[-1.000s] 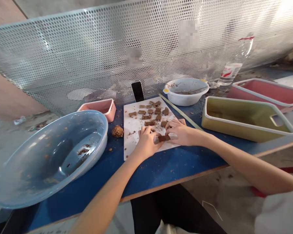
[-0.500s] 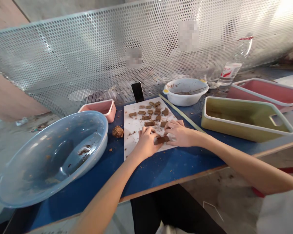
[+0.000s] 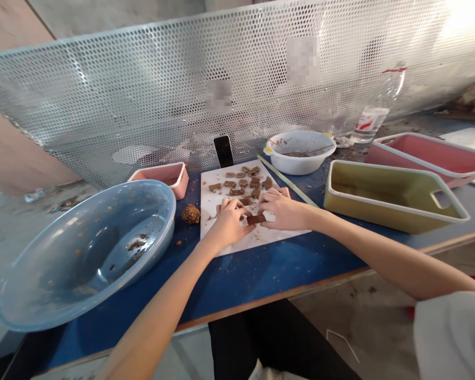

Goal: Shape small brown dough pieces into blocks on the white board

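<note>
A short dark brown clay piece [image 3: 256,219] lies between my two hands, low over the front part of a white board [image 3: 217,177]. My left hand [image 3: 230,221] grips its left end with bent fingers. At its right end, my right hand [image 3: 276,208] has its fingers curled round it. Several small brown clay pieces [image 3: 229,183] stand in loose rows on the board behind my hands, with crumbs around them. Left of the board sits a rough clay lump [image 3: 190,214] on the blue table [image 3: 237,279].
A big blue basin [image 3: 87,253] and a pink box [image 3: 180,182] are at left. Behind stand a phone [image 3: 223,151] and a white basin [image 3: 301,163]. A green strip [image 3: 287,179], green box [image 3: 368,211], red box [image 3: 423,153] and bottle [image 3: 370,124] are at right.
Both hands have shifted slightly left and back with the clay piece between them. The piece now lies more level, and the board's front right corner shows more.
</note>
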A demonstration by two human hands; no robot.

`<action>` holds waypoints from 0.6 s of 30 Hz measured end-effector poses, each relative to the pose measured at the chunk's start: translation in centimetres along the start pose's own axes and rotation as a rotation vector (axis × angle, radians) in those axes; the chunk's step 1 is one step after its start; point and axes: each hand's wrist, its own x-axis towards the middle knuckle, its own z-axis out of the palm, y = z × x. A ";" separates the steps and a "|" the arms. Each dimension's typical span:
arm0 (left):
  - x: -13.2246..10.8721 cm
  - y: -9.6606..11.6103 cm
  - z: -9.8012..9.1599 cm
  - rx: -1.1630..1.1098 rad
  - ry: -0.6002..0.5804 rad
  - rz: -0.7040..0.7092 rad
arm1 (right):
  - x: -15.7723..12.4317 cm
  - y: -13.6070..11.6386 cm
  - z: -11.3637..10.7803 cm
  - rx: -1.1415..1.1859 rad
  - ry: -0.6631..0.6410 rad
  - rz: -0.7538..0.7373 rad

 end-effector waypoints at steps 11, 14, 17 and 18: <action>0.4 -4.9 -2.6 0.149 0.054 -0.157 | 7.8 -0.8 0.9 -0.012 -0.057 -0.043; 0.7 -6.0 -2.8 0.231 0.048 -0.170 | 9.7 -0.4 1.7 -0.044 -0.100 -0.051; 1.1 -7.0 -2.9 0.301 0.018 -0.165 | 11.1 0.0 2.7 -0.077 -0.114 -0.072; 1.2 -7.2 -2.9 0.317 0.011 -0.164 | 11.5 0.1 2.9 -0.080 -0.115 -0.076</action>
